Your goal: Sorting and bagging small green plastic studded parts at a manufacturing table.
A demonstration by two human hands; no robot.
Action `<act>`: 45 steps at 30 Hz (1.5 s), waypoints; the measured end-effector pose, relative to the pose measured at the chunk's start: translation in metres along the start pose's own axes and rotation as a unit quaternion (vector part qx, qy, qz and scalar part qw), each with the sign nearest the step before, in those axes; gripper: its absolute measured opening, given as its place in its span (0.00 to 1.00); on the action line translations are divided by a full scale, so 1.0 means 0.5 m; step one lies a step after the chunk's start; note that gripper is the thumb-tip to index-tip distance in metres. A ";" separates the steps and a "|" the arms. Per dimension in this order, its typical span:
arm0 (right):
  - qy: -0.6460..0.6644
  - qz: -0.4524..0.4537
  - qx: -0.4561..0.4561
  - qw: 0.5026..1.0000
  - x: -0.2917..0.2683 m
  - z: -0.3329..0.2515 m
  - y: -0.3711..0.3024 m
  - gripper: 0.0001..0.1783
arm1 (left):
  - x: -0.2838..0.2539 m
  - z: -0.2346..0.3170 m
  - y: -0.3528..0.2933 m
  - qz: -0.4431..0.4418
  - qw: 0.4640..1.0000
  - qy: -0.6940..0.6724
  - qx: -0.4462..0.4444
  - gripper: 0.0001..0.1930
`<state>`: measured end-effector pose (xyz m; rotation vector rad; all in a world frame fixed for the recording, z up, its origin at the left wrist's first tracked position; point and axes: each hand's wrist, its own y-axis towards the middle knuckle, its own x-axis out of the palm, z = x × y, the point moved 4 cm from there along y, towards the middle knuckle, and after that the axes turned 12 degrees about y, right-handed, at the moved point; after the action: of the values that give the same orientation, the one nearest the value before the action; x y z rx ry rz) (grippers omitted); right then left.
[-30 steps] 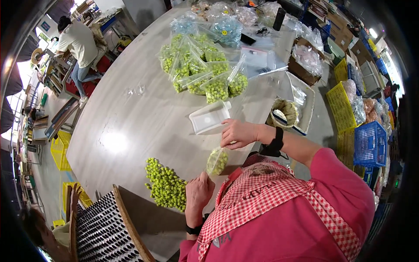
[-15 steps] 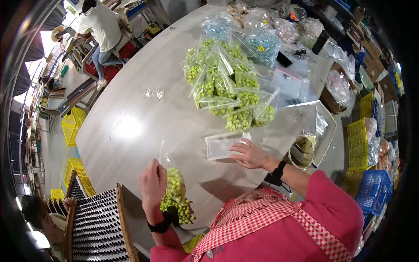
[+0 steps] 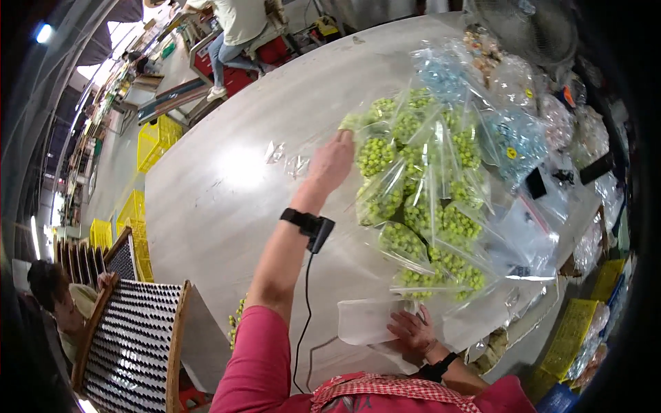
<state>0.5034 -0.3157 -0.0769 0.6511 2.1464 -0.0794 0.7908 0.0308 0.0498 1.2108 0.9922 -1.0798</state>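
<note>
My left hand (image 3: 332,164) is stretched out to the far left of a pile of clear bags (image 3: 441,196) filled with small green balls. Its fingers are closed on a bag of green balls (image 3: 352,122) at the pile's edge; the hand partly hides the grip. Close to me, my right hand (image 3: 412,332) lies with fingers spread over the right end of a flat, translucent plastic pouch (image 3: 365,322). More green balls (image 3: 236,323) show at the table's near left edge, partly covered by my left sleeve.
Clear packets with pale blue contents (image 3: 513,144) and a fan (image 3: 533,31) stand beyond the pile. Flat clear bags (image 3: 527,237) lie at right. Plastic scraps (image 3: 286,160) are on the table (image 3: 227,227). A person's hand (image 3: 106,279) touches a wooden-framed rack (image 3: 134,337) at left.
My left hand has moved from the near left to the far side of the pile, with a bag of green balls. My right hand stays at the pouch. The head view has shifted.
</note>
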 end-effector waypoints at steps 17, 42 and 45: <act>0.048 0.032 -0.030 0.998 0.056 0.048 -0.064 0.20 | 0.257 -0.242 -0.237 0.003 0.961 0.173 -0.218 0.14; 0.100 -0.017 -0.066 0.993 -0.007 -0.415 0.012 0.36 | -0.053 0.359 -0.975 -0.179 0.377 -0.853 -0.312 0.26; 0.147 0.012 -0.083 0.986 -0.035 -0.441 -0.026 0.33 | -0.081 0.399 -0.998 -0.212 0.265 -0.938 -0.067 0.10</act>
<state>0.3446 -0.2720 0.0712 0.6220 2.3947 0.2198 0.2975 -0.1816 0.0049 -1.0329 -0.7104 -1.7091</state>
